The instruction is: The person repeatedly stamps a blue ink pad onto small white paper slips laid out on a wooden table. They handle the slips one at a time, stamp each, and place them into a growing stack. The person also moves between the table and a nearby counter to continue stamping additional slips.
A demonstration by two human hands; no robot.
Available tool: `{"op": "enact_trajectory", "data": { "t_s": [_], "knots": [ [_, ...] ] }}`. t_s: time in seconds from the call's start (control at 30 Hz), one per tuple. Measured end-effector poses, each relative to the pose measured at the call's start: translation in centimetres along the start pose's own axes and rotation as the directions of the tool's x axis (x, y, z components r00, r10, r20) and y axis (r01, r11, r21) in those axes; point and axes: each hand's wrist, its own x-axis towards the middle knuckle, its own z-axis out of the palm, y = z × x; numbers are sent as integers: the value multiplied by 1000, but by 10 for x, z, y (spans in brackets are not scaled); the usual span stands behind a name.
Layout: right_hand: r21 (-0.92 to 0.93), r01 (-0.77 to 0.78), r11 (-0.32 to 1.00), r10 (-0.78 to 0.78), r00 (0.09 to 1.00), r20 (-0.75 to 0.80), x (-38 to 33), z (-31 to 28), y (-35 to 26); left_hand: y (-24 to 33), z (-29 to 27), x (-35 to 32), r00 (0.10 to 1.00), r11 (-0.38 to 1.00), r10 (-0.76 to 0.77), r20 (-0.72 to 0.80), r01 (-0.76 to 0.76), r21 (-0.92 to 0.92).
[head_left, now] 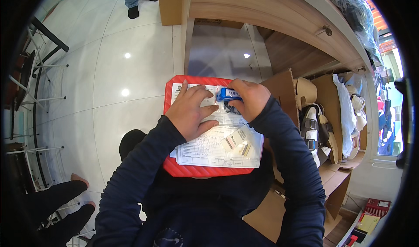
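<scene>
My right hand (253,99) grips a blue self-inking stamp (224,94) and holds it over the upper right of the paper forms (203,151). A small dark item in clear plastic partly shows under the stamp; its kind I cannot make out. With fingers spread, my left hand (188,112) lies flat on the forms, just left of the stamp. The sheets rest on a red plastic top (174,170) with cut corners and a ribbed rim. On the lower sheets lies a small clear bag (236,140) with printed cards inside.
A wooden desk (270,3) stands ahead and to the right. Beside my right arm is an open cardboard box (283,88) holding several sandals (310,125). Metal-framed stools (41,72) line the left. Other people's feet (133,12) show at the top and lower left.
</scene>
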Motion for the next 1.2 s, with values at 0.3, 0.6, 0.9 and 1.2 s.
{"op": "enact_trajectory", "data": {
  "t_s": [0.3, 0.6, 0.9, 1.2],
  "knots": [
    [206, -14, 978, 61, 973, -225, -6, -50, 1, -14, -15, -13, 985, 980, -144, -95, 155, 127],
    [222, -7, 975, 52, 979, -195, 12, -22, -18, -22, -4, -17, 978, 990, -90, -188, 110, 94],
    [71, 83, 994, -71, 985, -156, 17, -7, -16, -24, -1, -17, 964, 986, -146, -224, 161, 49],
    [-25, 131, 991, -132, 990, -54, 24, -7, -26, -23, -2, -16, 947, 978, -206, -246, 204, -33]
  ]
}}
